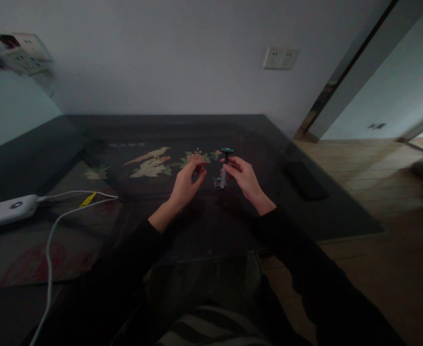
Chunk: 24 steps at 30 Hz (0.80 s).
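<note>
In the head view, my right hand [245, 178] grips a safety razor [223, 175] by its grey and black handle. The razor stands nearly upright with its dark, green-edged head at the top. Facing it from the left is my left hand [189, 181], its fingers loosely curved and the thumb apart from them, with nothing visible between them. A small shiny, see-through or metal piece [217, 182] shows just left of the handle's lower end; I cannot tell whether it touches the razor.
The dark glossy table [204, 226] bears a bird-and-flower picture [150, 161]. A flat black object [305, 180] lies toward the right edge. At the left are a white power strip [7, 211] and a white cable [49, 250] with a yellow tag [88, 199]. A wall [161, 62] rises behind.
</note>
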Tool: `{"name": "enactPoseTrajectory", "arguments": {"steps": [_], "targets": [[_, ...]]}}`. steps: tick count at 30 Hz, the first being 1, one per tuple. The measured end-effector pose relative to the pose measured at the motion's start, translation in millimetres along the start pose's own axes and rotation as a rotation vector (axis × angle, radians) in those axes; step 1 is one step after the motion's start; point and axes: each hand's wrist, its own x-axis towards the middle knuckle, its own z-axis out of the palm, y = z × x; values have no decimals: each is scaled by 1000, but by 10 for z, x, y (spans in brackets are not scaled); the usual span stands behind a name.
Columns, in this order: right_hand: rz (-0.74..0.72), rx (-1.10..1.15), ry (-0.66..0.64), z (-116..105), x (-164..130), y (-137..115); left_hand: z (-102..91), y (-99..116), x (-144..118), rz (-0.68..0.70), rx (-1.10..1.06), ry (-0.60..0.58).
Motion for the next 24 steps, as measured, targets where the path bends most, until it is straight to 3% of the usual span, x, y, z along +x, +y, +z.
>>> {"name": "enactPoseTrajectory", "arguments": {"steps": [6, 9, 14, 19, 24], "targets": [[23, -76, 94, -269, 114, -20, 72, -46, -68, -57, 84, -261], [141, -361, 128, -432, 179, 4, 90, -26, -95, -88, 94, -324], [302, -620, 140, -647, 230, 117, 106, -13, -119, -98, 121, -403], [437, -832, 53, -648, 179, 147, 100, 6, -121, -88, 153, -454], [471, -985, -13, -597, 150, 109, 92, 15, -114, -85, 180, -467]]}}
